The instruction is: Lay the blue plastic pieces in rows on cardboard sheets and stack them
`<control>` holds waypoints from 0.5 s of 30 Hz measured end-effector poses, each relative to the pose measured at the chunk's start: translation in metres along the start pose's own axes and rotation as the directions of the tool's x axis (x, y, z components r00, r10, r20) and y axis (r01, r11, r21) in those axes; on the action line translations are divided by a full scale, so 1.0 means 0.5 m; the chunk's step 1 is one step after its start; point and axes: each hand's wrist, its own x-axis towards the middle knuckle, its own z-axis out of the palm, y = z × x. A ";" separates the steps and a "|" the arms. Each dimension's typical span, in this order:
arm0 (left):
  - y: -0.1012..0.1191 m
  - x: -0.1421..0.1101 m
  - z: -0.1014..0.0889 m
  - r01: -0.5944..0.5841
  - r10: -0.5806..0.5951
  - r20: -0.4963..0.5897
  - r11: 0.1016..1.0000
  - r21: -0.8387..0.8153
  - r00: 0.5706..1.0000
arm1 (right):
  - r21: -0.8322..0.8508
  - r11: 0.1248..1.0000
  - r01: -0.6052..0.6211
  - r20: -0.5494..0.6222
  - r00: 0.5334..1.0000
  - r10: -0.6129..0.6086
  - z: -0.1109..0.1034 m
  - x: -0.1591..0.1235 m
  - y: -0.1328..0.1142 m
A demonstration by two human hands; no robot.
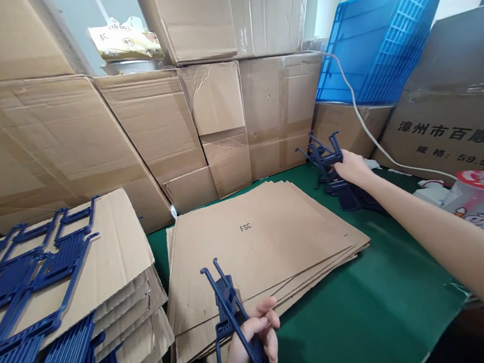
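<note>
My left hand (261, 333) is low in the middle, its fingers curled round a navy plastic frame (226, 300) with long thin bars and a slatted panel. Two hooked bar ends of that frame point up, over the front of the cardboard sheets. Far off at the right, my right hand (354, 167) is stretched out, closed on another navy plastic frame (324, 157) at a small heap of similar dark pieces. Its fingertips are partly hidden behind the hand and the bars.
Flat cardboard sheets (291, 228) lie stacked on the green tabletop (352, 308). At left, navy frames rest on and between layered cardboard (117, 236). Cartons (142, 117) wall the back. A blue crate (353, 46), a white cable (359, 113) and a lidded cup (471, 196) are at right.
</note>
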 end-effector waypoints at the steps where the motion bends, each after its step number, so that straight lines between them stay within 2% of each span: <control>1: 0.006 -0.001 0.000 -0.002 0.003 -0.025 1.000 0.007 1.000 | 0.139 0.990 -0.011 0.067 0.998 0.002 -0.002 -0.027 -0.030; 3: 0.018 -0.004 0.004 0.005 -0.005 -0.052 1.000 -0.007 0.999 | 0.399 0.913 -0.084 0.263 0.964 -0.026 0.012 -0.100 -0.087; 5: 0.027 -0.007 0.012 -0.013 0.011 -0.038 0.999 -0.051 0.999 | 0.575 0.798 -0.180 0.450 0.884 -0.125 0.042 -0.190 -0.136; 8: 0.029 -0.009 0.025 -0.066 0.060 -0.064 0.993 -0.102 0.996 | 0.624 0.725 -0.292 0.630 0.736 -0.247 0.092 -0.331 -0.187; 11: 0.026 -0.008 0.036 -0.119 0.090 -0.205 0.984 -0.133 0.975 | 0.661 0.616 -0.429 0.725 0.578 -0.375 0.123 -0.434 -0.216; 12: 0.026 -0.008 0.039 -0.125 0.084 -0.261 0.982 -0.145 0.962 | 0.667 0.594 -0.449 0.729 0.556 -0.399 0.128 -0.456 -0.224; 13: 0.026 -0.009 0.042 -0.123 0.069 -0.312 0.980 -0.155 0.948 | 0.681 0.585 -0.440 0.717 0.560 -0.415 0.131 -0.473 -0.230; 15: 0.029 -0.011 0.047 -0.103 0.032 -0.362 0.979 -0.177 0.931 | 0.716 0.603 -0.353 0.664 0.612 -0.430 0.135 -0.494 -0.240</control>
